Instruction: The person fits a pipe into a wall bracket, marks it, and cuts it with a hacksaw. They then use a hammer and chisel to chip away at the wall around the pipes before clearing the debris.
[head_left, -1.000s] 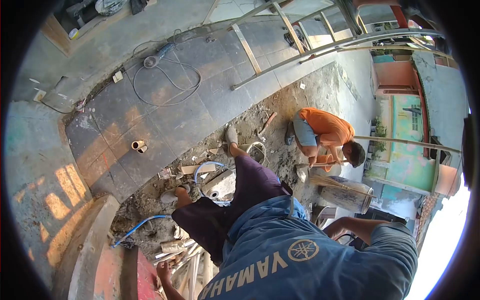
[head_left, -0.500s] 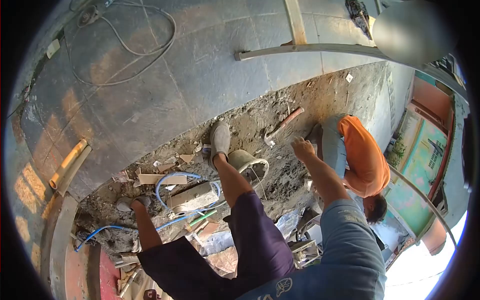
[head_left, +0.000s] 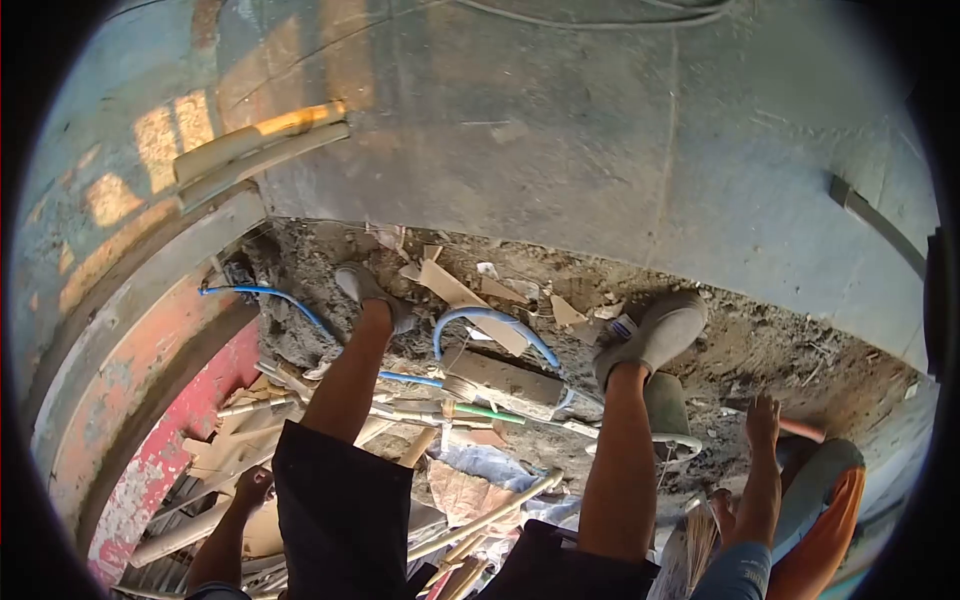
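Observation:
My right hand (head_left: pixel 763 418) is raised at the right with its fingers extended and apart, holding nothing. Beside it the reddish handle of a hammer (head_left: pixel 802 430) lies on the dirt. At the lower left, my left hand (head_left: pixel 253 489) has its fingers curled above wooden pieces; whatever may be inside them is too small to make out. A grey bucket (head_left: pixel 667 405) lies tipped near my right shoe (head_left: pixel 668 335). Between my legs are a dusty cylindrical block (head_left: pixel 507 382) and a blue hose (head_left: pixel 500 318).
A co-worker in orange (head_left: pixel 830 540) crouches at the lower right, close to my right arm. Cardboard pieces (head_left: pixel 460 300) and rubble cover the dirt strip. Bamboo sticks (head_left: pixel 490 515) lie below. A yellow pipe (head_left: pixel 300 120) and a curved ledge (head_left: pixel 190 245) stand at the left.
The view has swung left, so the hammer, bucket and co-worker appear farther right and lower. My left hand has come into view. My right hand remains near the hammer, fingers more extended.

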